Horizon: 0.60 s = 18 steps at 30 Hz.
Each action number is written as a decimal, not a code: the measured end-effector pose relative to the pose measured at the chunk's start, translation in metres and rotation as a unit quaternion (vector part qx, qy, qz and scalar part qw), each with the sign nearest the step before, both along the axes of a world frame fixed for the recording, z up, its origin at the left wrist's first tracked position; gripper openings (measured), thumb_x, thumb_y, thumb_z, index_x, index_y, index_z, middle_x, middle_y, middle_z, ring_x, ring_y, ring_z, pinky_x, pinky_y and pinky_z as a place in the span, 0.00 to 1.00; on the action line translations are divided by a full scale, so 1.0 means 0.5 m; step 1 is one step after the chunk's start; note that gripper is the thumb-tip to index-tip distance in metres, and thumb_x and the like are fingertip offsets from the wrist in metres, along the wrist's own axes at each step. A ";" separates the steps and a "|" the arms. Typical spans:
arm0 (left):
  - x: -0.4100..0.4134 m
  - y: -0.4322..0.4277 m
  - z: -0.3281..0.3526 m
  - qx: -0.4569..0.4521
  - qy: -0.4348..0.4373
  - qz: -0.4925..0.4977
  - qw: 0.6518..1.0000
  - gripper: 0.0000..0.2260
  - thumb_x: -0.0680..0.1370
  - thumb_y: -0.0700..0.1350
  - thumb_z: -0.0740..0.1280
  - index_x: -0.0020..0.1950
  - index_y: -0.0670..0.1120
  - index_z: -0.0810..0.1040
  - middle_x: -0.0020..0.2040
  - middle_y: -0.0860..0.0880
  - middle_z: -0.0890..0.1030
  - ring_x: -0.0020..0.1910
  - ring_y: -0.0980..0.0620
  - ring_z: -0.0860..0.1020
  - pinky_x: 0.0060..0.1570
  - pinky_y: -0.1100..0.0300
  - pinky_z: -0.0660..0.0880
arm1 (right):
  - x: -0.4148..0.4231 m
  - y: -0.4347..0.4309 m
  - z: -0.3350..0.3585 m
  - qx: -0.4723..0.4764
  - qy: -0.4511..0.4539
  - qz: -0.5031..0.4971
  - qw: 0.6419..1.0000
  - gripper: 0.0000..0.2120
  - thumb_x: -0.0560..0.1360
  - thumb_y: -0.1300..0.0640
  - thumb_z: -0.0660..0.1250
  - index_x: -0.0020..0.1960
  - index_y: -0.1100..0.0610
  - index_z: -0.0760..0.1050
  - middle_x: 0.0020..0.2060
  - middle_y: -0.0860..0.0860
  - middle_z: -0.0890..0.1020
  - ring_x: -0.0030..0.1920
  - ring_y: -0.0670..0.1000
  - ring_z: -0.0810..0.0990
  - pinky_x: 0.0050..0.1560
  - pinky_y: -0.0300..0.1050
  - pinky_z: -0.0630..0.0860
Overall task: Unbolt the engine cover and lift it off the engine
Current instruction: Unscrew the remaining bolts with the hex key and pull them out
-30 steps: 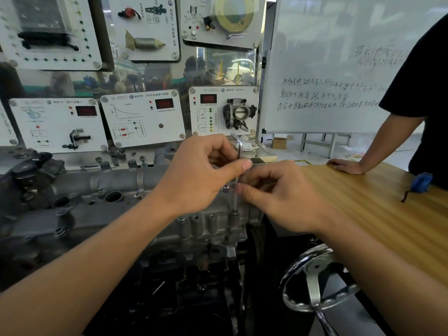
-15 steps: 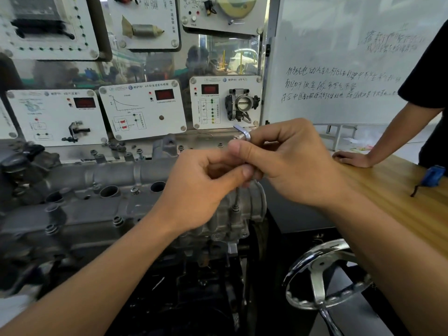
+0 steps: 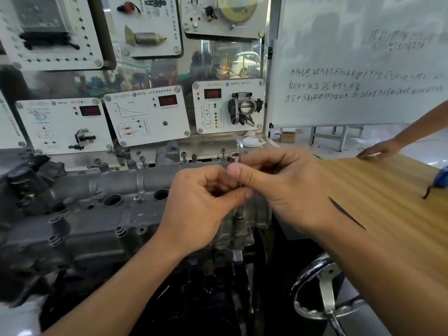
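Observation:
The grey cast engine cover (image 3: 101, 221) lies across the left and middle of the view, with round holes and several bolts along its edges. An L-shaped hex key (image 3: 240, 151) stands upright over a bolt (image 3: 239, 215) at the cover's right end. My right hand (image 3: 281, 187) pinches the key's upper part between thumb and fingers. My left hand (image 3: 201, 204) holds the key's shaft lower down, thumb pressed toward the right hand's thumb. The middle of the key is hidden by my fingers.
White sensor display panels (image 3: 148, 115) stand behind the engine. A wooden table (image 3: 388, 202) lies at the right, with another person's hand (image 3: 378, 149) resting on it and a blue object (image 3: 442, 178) at its edge. A chrome handwheel (image 3: 324, 294) sits low right. A whiteboard (image 3: 358, 64) stands behind.
Both hands have stayed on the hex key and worked it round; the right hand rose above the left a half second ago and sits level with it now. The view shifted slightly.

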<state>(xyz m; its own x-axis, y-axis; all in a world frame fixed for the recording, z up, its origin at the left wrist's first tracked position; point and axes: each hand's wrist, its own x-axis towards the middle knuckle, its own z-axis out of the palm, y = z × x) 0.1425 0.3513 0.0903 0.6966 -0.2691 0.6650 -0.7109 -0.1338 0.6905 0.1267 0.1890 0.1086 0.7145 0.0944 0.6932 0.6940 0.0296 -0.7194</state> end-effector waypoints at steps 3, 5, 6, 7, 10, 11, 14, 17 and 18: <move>0.004 -0.004 0.000 0.005 -0.002 0.016 1.000 0.07 0.70 0.40 0.78 0.43 0.39 0.82 0.38 0.44 0.85 0.37 0.45 0.84 0.39 0.47 0.82 | -0.001 0.009 -0.022 0.010 -0.017 -0.027 0.999 0.03 0.69 0.64 0.76 0.42 0.60 0.84 0.34 0.51 0.86 0.35 0.49 0.85 0.37 0.37 0.80; 0.007 0.001 0.004 0.021 0.018 -0.014 1.000 0.07 0.72 0.41 0.77 0.46 0.40 0.82 0.41 0.46 0.86 0.40 0.47 0.85 0.43 0.49 0.83 | -0.003 0.007 -0.020 -0.026 -0.035 -0.038 0.998 0.03 0.72 0.64 0.75 0.41 0.58 0.83 0.33 0.47 0.85 0.33 0.42 0.81 0.37 0.33 0.76; 0.009 0.006 0.006 0.035 0.028 -0.042 0.998 0.07 0.73 0.41 0.75 0.49 0.41 0.82 0.44 0.47 0.87 0.44 0.48 0.86 0.46 0.51 0.83 | -0.003 0.005 -0.018 -0.049 -0.040 -0.040 0.997 0.02 0.73 0.63 0.73 0.42 0.58 0.83 0.33 0.49 0.84 0.33 0.42 0.80 0.37 0.34 0.75; 0.011 0.012 0.008 0.053 0.036 -0.074 0.995 0.07 0.75 0.41 0.73 0.53 0.42 0.83 0.47 0.48 0.87 0.48 0.50 0.85 0.50 0.53 0.82 | -0.004 0.002 -0.015 -0.072 -0.047 -0.045 0.995 0.03 0.75 0.62 0.72 0.43 0.59 0.83 0.34 0.51 0.83 0.34 0.45 0.79 0.37 0.36 0.75; 0.014 0.027 0.010 0.082 0.057 -0.151 0.983 0.13 0.79 0.41 0.66 0.63 0.43 0.80 0.56 0.50 0.85 0.59 0.51 0.82 0.59 0.60 0.77 | -0.005 -0.010 -0.011 -0.148 -0.076 -0.072 0.983 0.09 0.79 0.61 0.67 0.45 0.65 0.82 0.35 0.57 0.80 0.37 0.53 0.78 0.37 0.47 0.76; 0.014 0.029 0.011 0.086 0.063 -0.161 0.981 0.13 0.80 0.40 0.65 0.64 0.43 0.80 0.57 0.50 0.85 0.60 0.52 0.82 0.60 0.60 0.77 | -0.005 -0.013 -0.011 -0.171 -0.081 -0.080 0.979 0.11 0.80 0.60 0.65 0.45 0.66 0.81 0.36 0.58 0.79 0.37 0.54 0.78 0.38 0.50 0.75; 0.012 0.024 0.010 0.090 0.047 -0.133 0.986 0.11 0.79 0.38 0.66 0.60 0.44 0.82 0.53 0.52 0.86 0.55 0.54 0.84 0.57 0.62 0.78 | -0.004 -0.017 -0.014 -0.195 -0.081 -0.097 0.973 0.12 0.81 0.57 0.63 0.48 0.63 0.81 0.39 0.56 0.80 0.41 0.53 0.79 0.41 0.53 0.76; 0.011 0.019 0.003 0.065 0.017 -0.093 0.993 0.08 0.77 0.39 0.70 0.55 0.44 0.85 0.49 0.51 0.87 0.50 0.53 0.85 0.53 0.56 0.81 | -0.005 -0.012 -0.019 -0.158 -0.087 -0.107 0.978 0.08 0.79 0.57 0.67 0.48 0.60 0.83 0.39 0.54 0.82 0.40 0.51 0.81 0.39 0.47 0.78; 0.010 0.017 0.001 0.053 0.011 -0.080 0.995 0.08 0.77 0.40 0.71 0.54 0.43 0.85 0.48 0.51 0.87 0.49 0.52 0.86 0.52 0.54 0.82 | -0.005 -0.010 -0.020 -0.133 -0.085 -0.102 0.982 0.06 0.78 0.58 0.70 0.48 0.58 0.84 0.38 0.51 0.83 0.39 0.48 0.82 0.37 0.42 0.78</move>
